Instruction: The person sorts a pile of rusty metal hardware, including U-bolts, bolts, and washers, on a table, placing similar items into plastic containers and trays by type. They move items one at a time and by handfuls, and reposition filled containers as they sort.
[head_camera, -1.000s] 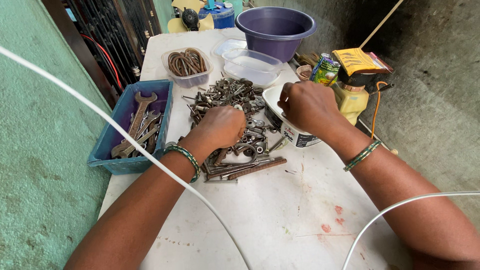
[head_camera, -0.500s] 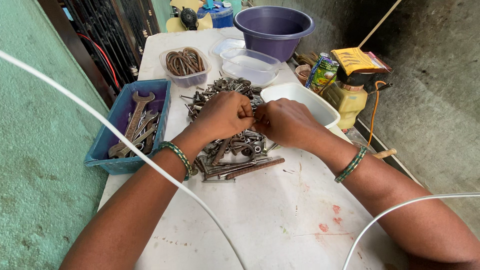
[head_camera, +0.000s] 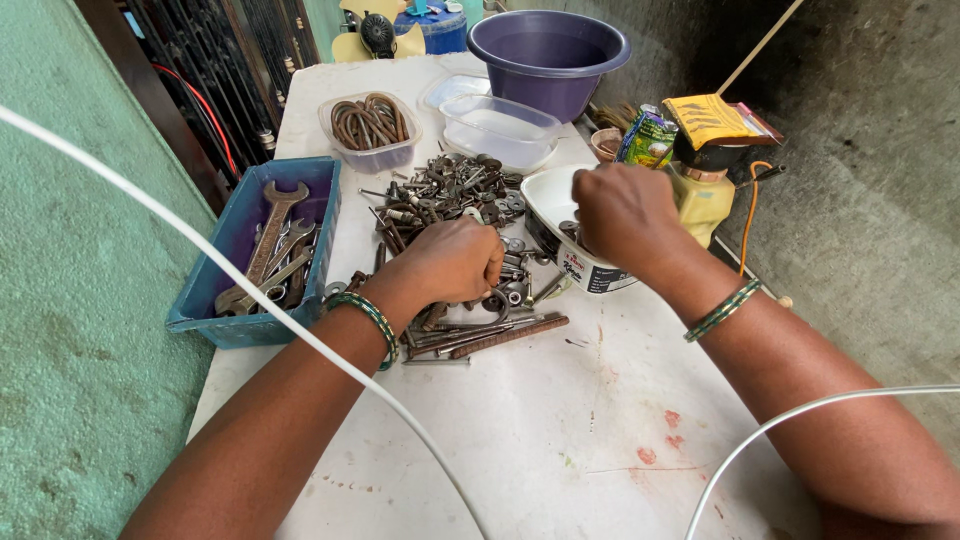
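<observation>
A heap of rusty bolts, nuts and washers (head_camera: 450, 200) lies in the middle of the white table (head_camera: 520, 440). My left hand (head_camera: 452, 262) rests knuckles-up on the near side of the heap, fingers curled into the loose pieces; what it pinches is hidden. My right hand (head_camera: 622, 212) hovers closed over a white rectangular tub (head_camera: 560, 200) that has a few small metal parts inside. Its fingertips point down into the tub, and I cannot see whether they hold a piece. Long threaded rods (head_camera: 495, 338) lie just in front of my left hand.
A blue tray (head_camera: 225, 320) of spanners sits at the left table edge. Behind the heap stand a clear tub of rusty rings (head_camera: 368, 125), empty clear tubs (head_camera: 500, 130) and a purple basin (head_camera: 548, 55). A yellow bottle (head_camera: 702, 195) stands right. White cables (head_camera: 200, 250) cross the view.
My right hand moved from the middle of the heap, beside my left hand, to over the white tub. My left hand shifted slightly toward me on the heap.
</observation>
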